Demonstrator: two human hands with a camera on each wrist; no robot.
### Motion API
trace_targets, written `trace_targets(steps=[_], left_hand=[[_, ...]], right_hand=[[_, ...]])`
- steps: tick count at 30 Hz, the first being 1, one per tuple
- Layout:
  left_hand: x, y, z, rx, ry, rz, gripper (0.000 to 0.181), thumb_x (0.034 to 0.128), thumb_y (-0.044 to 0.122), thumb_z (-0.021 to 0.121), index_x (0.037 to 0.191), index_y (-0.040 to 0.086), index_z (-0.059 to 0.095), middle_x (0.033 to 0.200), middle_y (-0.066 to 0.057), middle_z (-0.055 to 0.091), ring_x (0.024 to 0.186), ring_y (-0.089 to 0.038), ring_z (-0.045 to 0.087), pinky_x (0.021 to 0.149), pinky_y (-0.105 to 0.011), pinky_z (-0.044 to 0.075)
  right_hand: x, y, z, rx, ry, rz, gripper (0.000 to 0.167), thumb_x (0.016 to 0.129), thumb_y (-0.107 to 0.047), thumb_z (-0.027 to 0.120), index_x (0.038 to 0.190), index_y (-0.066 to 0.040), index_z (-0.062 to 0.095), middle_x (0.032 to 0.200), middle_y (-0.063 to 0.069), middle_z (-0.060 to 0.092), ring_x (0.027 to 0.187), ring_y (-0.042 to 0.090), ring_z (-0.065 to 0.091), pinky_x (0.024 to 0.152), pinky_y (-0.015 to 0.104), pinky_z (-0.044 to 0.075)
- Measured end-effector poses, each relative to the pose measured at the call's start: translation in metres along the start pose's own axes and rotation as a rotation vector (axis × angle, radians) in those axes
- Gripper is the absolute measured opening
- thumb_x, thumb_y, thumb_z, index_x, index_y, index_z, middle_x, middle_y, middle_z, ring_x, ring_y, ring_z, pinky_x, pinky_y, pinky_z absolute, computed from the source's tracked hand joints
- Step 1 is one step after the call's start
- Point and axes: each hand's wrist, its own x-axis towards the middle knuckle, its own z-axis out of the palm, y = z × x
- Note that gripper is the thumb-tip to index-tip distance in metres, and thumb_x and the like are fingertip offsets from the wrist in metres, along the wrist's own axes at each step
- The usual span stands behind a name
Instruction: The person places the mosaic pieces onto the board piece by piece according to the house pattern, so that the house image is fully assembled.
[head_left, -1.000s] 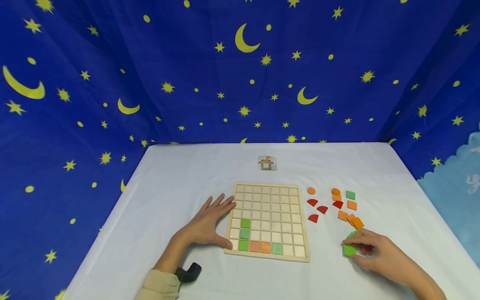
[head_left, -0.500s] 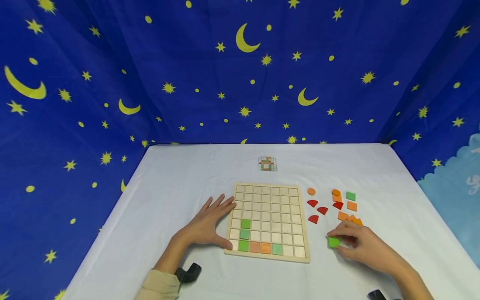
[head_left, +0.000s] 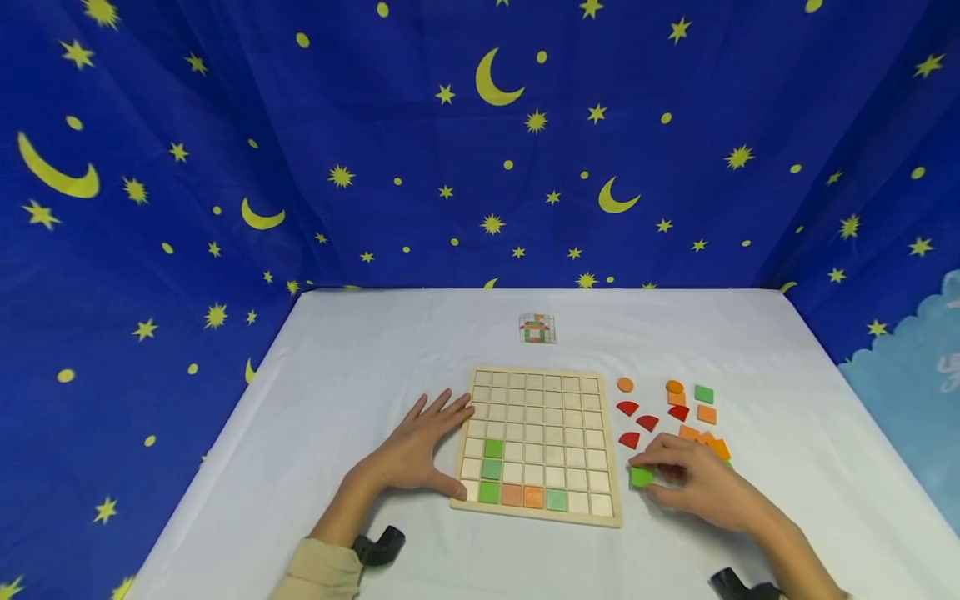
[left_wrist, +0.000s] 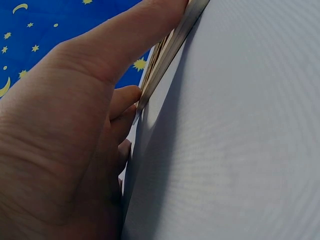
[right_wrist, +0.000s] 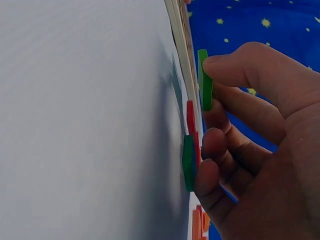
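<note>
A wooden grid board (head_left: 522,431) lies flat on the table. In its lower left part sit a column of green square tiles (head_left: 491,469) and a bottom row with two orange tiles (head_left: 533,497) and a pale green tile (head_left: 556,499). My left hand (head_left: 408,450) rests with spread fingers along the board's left edge, thumb at the near corner. Just off the board's right edge, my right hand (head_left: 693,479) pinches a bright green square tile (right_wrist: 205,80) between thumb and fingers. A darker green tile (right_wrist: 188,162) shows beside the lower fingers; whether they touch it I cannot tell.
Right of the board lie several red quarter-circle pieces (head_left: 648,423), an orange disc (head_left: 626,384), orange square tiles (head_left: 707,414) and a green tile (head_left: 704,393). A small picture card (head_left: 537,328) lies beyond the board. Patterned blue cloth (head_left: 420,133) surrounds the white table (head_left: 375,350).
My right hand has moved left from the loose pieces toward the board, carrying the bright green tile. My left hand stays at the board's edge.
</note>
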Motion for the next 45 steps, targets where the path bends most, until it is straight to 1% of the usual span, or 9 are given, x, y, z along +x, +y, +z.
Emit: trace_targets(steps=[8,11,15,23,28,31,35,41,45], left_hand=[[-0.001,0.001,0.000,-0.011,-0.003,-0.009,0.122,0.0565,0.078,0.072,0.152,0.016,0.029,0.160,0.002,0.015,0.145,-0.026,0.006,0.115,-0.049,-0.002],[-0.001,0.001,0.000,-0.008,-0.004,-0.007,0.122,0.0567,0.078,0.072,0.152,0.015,0.029,0.160,0.002,0.015,0.145,-0.027,0.007,0.115,-0.050,-0.001],[-0.001,0.001,-0.001,0.000,-0.001,0.001,0.122,0.0570,0.078,0.072,0.152,0.014,0.030,0.160,0.001,0.016,0.145,-0.028,0.008,0.115,-0.051,0.000],[0.000,0.000,-0.001,-0.003,0.012,0.021,0.121,0.0572,0.077,0.072,0.152,0.014,0.031,0.159,0.000,0.017,0.145,-0.029,0.008,0.115,-0.053,0.001],[0.000,-0.002,0.001,0.000,-0.002,0.005,0.123,0.0565,0.079,0.071,0.153,0.016,0.028,0.160,0.003,0.015,0.146,-0.026,0.006,0.115,-0.051,-0.001],[-0.001,-0.002,0.003,-0.004,-0.009,-0.011,0.123,0.0558,0.080,0.070,0.153,0.018,0.027,0.160,0.005,0.013,0.146,-0.024,0.004,0.115,-0.049,-0.002],[-0.002,-0.001,0.003,-0.011,-0.002,-0.010,0.123,0.0557,0.080,0.070,0.153,0.017,0.028,0.160,0.004,0.014,0.146,-0.025,0.005,0.115,-0.049,-0.002],[-0.001,0.000,0.000,-0.018,0.007,0.007,0.123,0.0562,0.078,0.072,0.152,0.015,0.029,0.160,0.001,0.016,0.145,-0.027,0.006,0.115,-0.051,-0.001],[0.000,-0.001,-0.001,-0.003,0.005,0.011,0.123,0.0565,0.078,0.071,0.153,0.015,0.029,0.160,0.001,0.015,0.145,-0.027,0.007,0.115,-0.051,0.000]], right_hand=[[0.009,-0.008,0.006,-0.039,-0.004,-0.014,0.032,0.078,-0.023,0.080,0.107,-0.032,0.071,0.091,-0.017,0.059,0.077,0.008,0.053,0.063,0.021,0.045],[0.014,-0.013,0.007,-0.034,-0.015,-0.014,0.031,0.078,-0.025,0.080,0.107,-0.032,0.072,0.090,-0.017,0.058,0.077,0.008,0.052,0.063,0.021,0.045],[0.021,-0.017,0.009,-0.020,-0.025,-0.039,0.028,0.080,-0.026,0.079,0.107,-0.030,0.073,0.087,-0.015,0.057,0.075,0.008,0.051,0.061,0.021,0.044],[0.033,-0.021,0.015,-0.014,-0.043,-0.099,0.027,0.081,-0.024,0.078,0.108,-0.027,0.073,0.091,-0.017,0.059,0.074,0.009,0.051,0.060,0.021,0.043],[0.038,-0.025,0.020,-0.010,-0.045,-0.137,0.028,0.082,-0.020,0.077,0.109,-0.025,0.073,0.091,-0.015,0.058,0.074,0.008,0.051,0.060,0.021,0.044],[0.040,-0.027,0.023,0.007,-0.051,-0.145,0.028,0.082,-0.020,0.077,0.109,-0.024,0.073,0.091,-0.015,0.058,0.074,0.009,0.052,0.061,0.021,0.045],[0.043,-0.030,0.027,0.019,-0.053,-0.164,0.028,0.082,-0.020,0.077,0.109,-0.025,0.073,0.093,-0.015,0.058,0.075,0.010,0.052,0.061,0.021,0.045],[0.048,-0.035,0.032,-0.015,-0.041,-0.204,0.027,0.082,-0.022,0.077,0.108,-0.026,0.073,0.092,-0.015,0.058,0.074,0.008,0.051,0.060,0.020,0.044],[0.051,-0.040,0.034,-0.041,-0.042,-0.217,0.026,0.082,-0.023,0.076,0.108,-0.026,0.073,0.092,-0.017,0.057,0.073,0.007,0.052,0.059,0.019,0.044]])
